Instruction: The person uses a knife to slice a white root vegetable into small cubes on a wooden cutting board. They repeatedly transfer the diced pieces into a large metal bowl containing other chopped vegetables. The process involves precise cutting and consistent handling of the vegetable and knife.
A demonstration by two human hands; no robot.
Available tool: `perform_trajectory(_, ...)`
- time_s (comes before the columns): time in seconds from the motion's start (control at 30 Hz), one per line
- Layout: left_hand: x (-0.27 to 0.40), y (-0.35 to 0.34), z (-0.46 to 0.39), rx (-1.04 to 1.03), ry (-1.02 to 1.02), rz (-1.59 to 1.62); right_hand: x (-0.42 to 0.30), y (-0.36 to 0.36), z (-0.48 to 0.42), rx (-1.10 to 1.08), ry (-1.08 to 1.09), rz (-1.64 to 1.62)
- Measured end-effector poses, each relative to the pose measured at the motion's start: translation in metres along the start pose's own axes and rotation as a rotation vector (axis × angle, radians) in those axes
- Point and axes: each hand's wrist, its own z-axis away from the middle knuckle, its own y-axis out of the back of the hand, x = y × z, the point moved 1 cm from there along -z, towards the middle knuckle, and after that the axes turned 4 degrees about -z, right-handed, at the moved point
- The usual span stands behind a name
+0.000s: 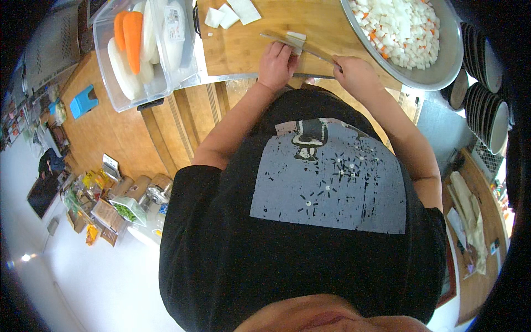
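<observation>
At the near part of a wooden cutting board (232,54), my left hand (277,64) holds down a white radish slab (297,36) with bent fingers. My right hand (356,74) grips the handle of a kitchen knife (317,52). Its blade lies across the slab, close beside my left fingertips, and hides part of it. Farther up the board to the left are several loose white slabs (229,16) and a small white cube (210,34). A large metal bowl (454,45) to the right holds a heap of diced white and orange vegetables (398,33).
Left of the board, a clear plastic tub (103,70) holds carrots (132,39) and peeled white radishes (122,74). Stacked dark dishes (483,112) stand beyond the bowl at right. A blue stool (84,101) is on the floor, with a greens container (128,211) behind me at left.
</observation>
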Motion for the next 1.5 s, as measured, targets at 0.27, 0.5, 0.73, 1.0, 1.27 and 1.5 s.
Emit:
perform_trajectory(0.27, 0.003, -0.001, 0.003, 0.108, -0.033, 0.019, -0.021, 0.018, 0.014, -0.120, -0.094, 0.034)
perform_trajectory(0.5, 0.000, -0.002, 0.003, 0.108, -0.063, 0.052, 0.005, -0.019, -0.018, -0.033, -0.045, -0.064)
perform_trajectory(0.73, -0.002, -0.005, 0.010, 0.130, -0.059, 0.042, -0.009, 0.001, 0.012, -0.017, -0.003, -0.014)
perform_trajectory(1.0, 0.000, -0.005, 0.013, 0.114, -0.054, 0.047, -0.021, 0.006, 0.019, -0.098, -0.071, 0.006)
perform_trajectory(1.27, -0.004, -0.007, 0.011, 0.095, -0.083, 0.044, -0.008, -0.029, -0.011, -0.059, -0.055, -0.041)
perform_trajectory(1.5, -0.010, 0.002, 0.009, -0.006, -0.059, 0.042, 0.002, -0.021, 0.005, 0.021, 0.043, -0.178)
